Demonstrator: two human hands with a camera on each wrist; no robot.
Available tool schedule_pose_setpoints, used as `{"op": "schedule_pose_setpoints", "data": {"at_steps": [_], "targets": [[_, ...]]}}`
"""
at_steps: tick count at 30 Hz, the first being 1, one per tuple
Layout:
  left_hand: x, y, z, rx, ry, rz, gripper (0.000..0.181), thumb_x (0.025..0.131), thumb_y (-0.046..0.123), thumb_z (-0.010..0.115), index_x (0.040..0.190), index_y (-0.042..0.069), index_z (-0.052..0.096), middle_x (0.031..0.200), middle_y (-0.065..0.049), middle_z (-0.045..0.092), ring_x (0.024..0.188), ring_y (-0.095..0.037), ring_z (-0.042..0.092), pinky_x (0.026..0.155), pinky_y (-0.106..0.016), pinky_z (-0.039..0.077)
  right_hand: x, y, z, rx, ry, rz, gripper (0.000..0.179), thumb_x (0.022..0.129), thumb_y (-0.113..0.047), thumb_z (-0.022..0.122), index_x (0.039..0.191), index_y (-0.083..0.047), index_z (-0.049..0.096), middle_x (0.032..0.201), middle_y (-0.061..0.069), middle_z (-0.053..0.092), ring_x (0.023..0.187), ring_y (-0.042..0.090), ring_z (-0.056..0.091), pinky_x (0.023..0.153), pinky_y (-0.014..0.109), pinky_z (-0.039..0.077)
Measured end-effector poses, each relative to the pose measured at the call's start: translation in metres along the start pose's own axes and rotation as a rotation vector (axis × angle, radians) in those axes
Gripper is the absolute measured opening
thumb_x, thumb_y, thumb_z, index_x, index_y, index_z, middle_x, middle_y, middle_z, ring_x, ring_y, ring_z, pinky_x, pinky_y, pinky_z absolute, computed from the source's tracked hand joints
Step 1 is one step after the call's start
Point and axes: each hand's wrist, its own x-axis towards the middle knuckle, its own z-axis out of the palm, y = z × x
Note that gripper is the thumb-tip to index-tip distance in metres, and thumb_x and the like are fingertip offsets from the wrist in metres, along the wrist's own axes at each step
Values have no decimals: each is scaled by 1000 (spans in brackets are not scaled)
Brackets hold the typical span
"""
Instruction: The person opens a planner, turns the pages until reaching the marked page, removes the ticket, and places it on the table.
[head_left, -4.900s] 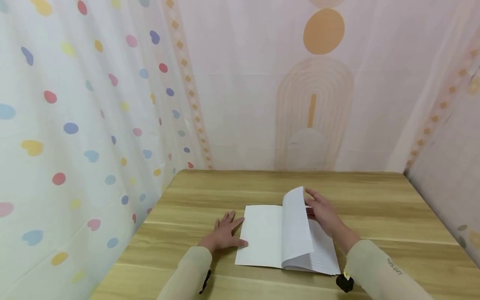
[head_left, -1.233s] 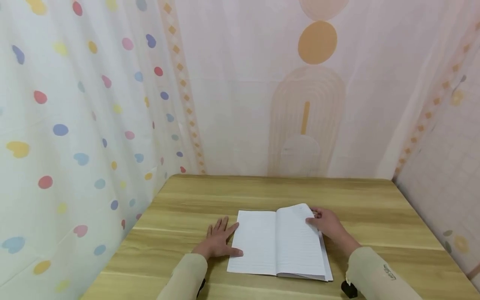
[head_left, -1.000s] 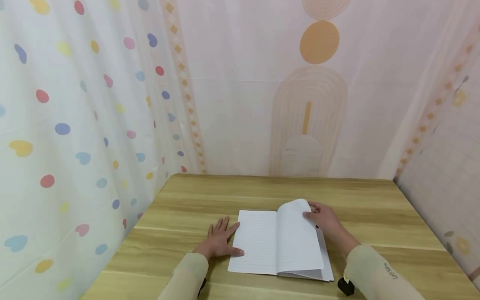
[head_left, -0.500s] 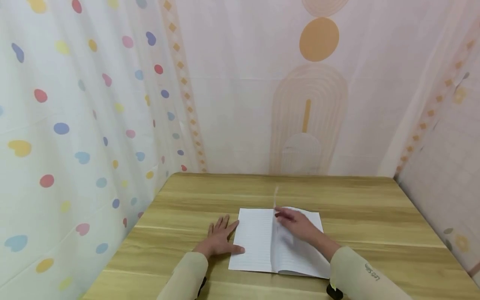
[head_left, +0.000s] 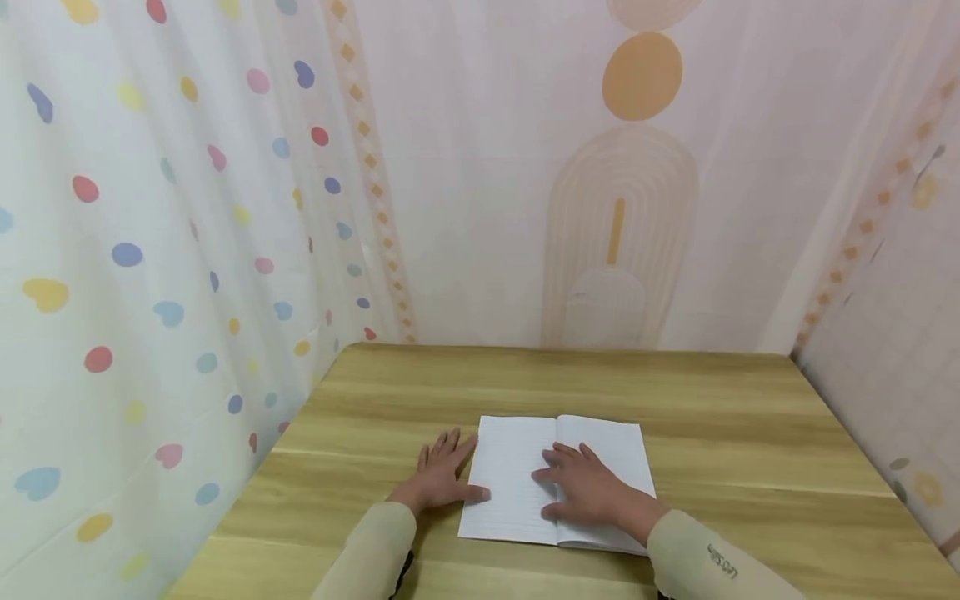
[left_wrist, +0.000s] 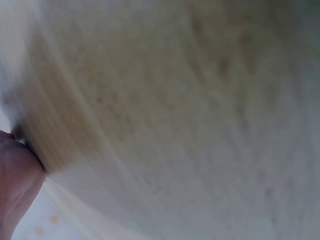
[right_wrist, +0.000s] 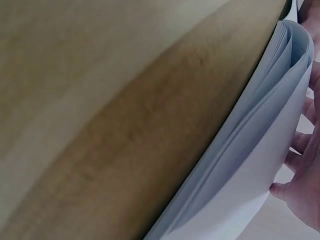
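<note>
An open notebook [head_left: 510, 512] with lined white pages lies on the wooden table in the head view. My left hand [head_left: 441, 477] rests at its left edge, fingers spread on the wood and the thumb over the page margin. Across the centre fold lies my right hand [head_left: 588, 490], fingers spread and pointing left onto the left page. In the right wrist view the notebook's pages [right_wrist: 240, 185] show edge-on as a curved stack, with the right hand [right_wrist: 305, 175] along them. Only a part of the left hand [left_wrist: 17, 182] appears in the left wrist view.
The wooden table [head_left: 720, 442] extends around the notebook on every side. A dotted curtain [head_left: 165, 275] hangs along the left, and a patterned curtain [head_left: 480, 208] hangs behind the table's far edge. Another curtain [head_left: 892, 333] borders the right.
The right hand has turned a page from right to left, let go of it, and come down spread over the fold. The left hand has stayed at the left edge.
</note>
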Motion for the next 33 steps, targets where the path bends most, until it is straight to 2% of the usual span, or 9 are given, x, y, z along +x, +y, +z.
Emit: {"op": "schedule_pose_setpoints", "data": {"at_steps": [2,6,11,17,21,24,27,33], "targets": [[1,-1,1,15,-2,22,102,80,64,71,157,13,29,163,-25,4,149,-42,-4,114,-62,-9,0,2,0,4,4,6,53,88,-44,72,132,-15,64,147,18,48,140,38,37,112,61,26],[1,-3,2,43,-19,16,98,81,64,70,158,19,30,164,-22,1,150,-39,-8,114,-59,-12,-2,10,0,30,13,13,58,91,-42,70,136,-6,60,149,24,43,140,41,36,112,57,29],[-1,3,-2,46,-27,-2,96,81,59,73,157,16,32,163,-24,3,149,-41,-5,114,-61,-10,-9,28,-1,52,39,60,66,97,-43,60,143,3,49,152,27,37,140,42,35,113,52,30],[-1,11,-4,62,-25,-28,93,82,53,76,156,17,34,163,-24,6,150,-42,-2,114,-63,-5,-24,60,-8,21,77,148,68,99,-43,57,143,7,47,151,29,37,139,45,35,112,57,29],[-1,11,-4,74,-22,-31,93,81,53,77,156,17,34,163,-24,7,150,-42,-1,115,-63,-4,-35,85,-13,-25,107,239,69,99,-43,58,143,9,46,148,32,38,137,48,36,108,62,30],[-1,9,-4,70,-22,-31,93,81,53,77,156,17,34,163,-23,6,150,-42,-1,115,-63,-4,-43,98,-16,-14,124,302,71,98,-43,59,143,10,45,146,36,38,135,51,36,106,65,30],[0,9,-4,66,-24,-28,93,81,53,77,156,17,34,163,-23,6,150,-42,-1,115,-63,-4,-48,105,-19,21,133,335,73,97,-44,60,144,10,43,146,38,36,135,53,34,105,66,31],[0,9,-4,64,-23,-23,93,81,52,77,156,17,34,163,-24,6,149,-42,-1,115,-63,-4,-50,106,-21,47,135,350,77,96,-48,61,144,9,41,145,38,36,135,54,33,104,68,29]]}}
